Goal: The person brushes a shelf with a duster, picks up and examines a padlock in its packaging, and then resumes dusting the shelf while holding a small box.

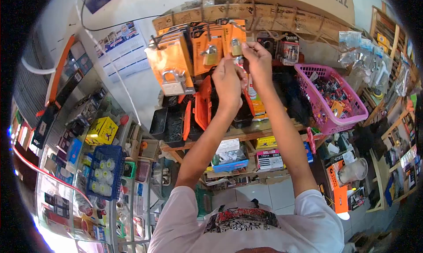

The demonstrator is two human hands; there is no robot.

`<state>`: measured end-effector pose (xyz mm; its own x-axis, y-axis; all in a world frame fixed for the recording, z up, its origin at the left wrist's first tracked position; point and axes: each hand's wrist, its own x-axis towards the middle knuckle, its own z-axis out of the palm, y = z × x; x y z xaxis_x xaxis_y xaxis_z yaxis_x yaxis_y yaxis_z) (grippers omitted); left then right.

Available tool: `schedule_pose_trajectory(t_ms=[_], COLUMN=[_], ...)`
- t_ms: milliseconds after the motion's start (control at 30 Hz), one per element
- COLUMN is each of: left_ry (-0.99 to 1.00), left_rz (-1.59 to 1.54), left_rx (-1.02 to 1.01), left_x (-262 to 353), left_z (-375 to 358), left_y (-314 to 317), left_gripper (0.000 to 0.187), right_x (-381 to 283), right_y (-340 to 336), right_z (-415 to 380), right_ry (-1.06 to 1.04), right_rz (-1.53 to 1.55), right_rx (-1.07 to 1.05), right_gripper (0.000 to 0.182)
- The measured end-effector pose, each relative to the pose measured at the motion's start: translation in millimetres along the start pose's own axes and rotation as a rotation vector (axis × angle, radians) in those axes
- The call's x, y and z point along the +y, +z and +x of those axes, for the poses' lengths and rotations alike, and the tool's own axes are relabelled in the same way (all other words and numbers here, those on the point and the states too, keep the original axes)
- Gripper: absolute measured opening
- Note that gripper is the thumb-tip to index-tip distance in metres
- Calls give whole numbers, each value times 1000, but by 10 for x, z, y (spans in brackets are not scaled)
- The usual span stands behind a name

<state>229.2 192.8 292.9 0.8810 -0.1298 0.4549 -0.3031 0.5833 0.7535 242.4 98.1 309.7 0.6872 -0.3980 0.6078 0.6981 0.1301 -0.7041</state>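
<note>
head view: both hands pinch one glossy orange padlock card overhead.

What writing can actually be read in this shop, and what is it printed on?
"ZENIT", cut off at the frame edge: on the cardboard box on top of the shelf.
Orange padlock cards near the left hand and right hand: print too small to read.
Wall calendar poster: blurred.
Yellow box and small boxes under the shelf: lettering unreadable.
Shirt print: unreadable.
</note>
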Motion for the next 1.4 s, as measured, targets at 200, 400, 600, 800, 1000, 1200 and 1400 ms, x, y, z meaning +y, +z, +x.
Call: schedule_pose_trajectory(t_ms=[200, 400, 600, 800, 1000, 1200, 1400], left_ry=[-5, -243, -532, -640, -495, -49, 208], left_rz=[12, 45, 314, 221, 234, 549, 1060], left_rx=[72, -14, -703, -1115, -1031, -1204, -1555], left_x=[-61, -261, -677, -1072, -1222, -2238, -3473], left_z=[-56, -452, -1200, -1329, -744, -377, -135], left_y=[34, -26, -208, -1, 1462, 2831, 3177], left_gripper=[39, 46, 34, 36, 29, 41, 57], right_x=[-16, -57, -884, -1575, -1960, -1439, -1296], right_y=[-82, -586, -1655, -2965, -3924, -4990, -5066], right_z=[-89, -760, -1835, -1956, -978, -156, -187], right_ry=[38, -33, 537, 560, 144, 378, 424], right_rz=[-119, -40, -207, -532, -945, -1630, -1824], right_rx=[33, -66, -452, -629, -270, -500, -543], right_gripper=[15, 23, 26, 27, 29, 45, 37])
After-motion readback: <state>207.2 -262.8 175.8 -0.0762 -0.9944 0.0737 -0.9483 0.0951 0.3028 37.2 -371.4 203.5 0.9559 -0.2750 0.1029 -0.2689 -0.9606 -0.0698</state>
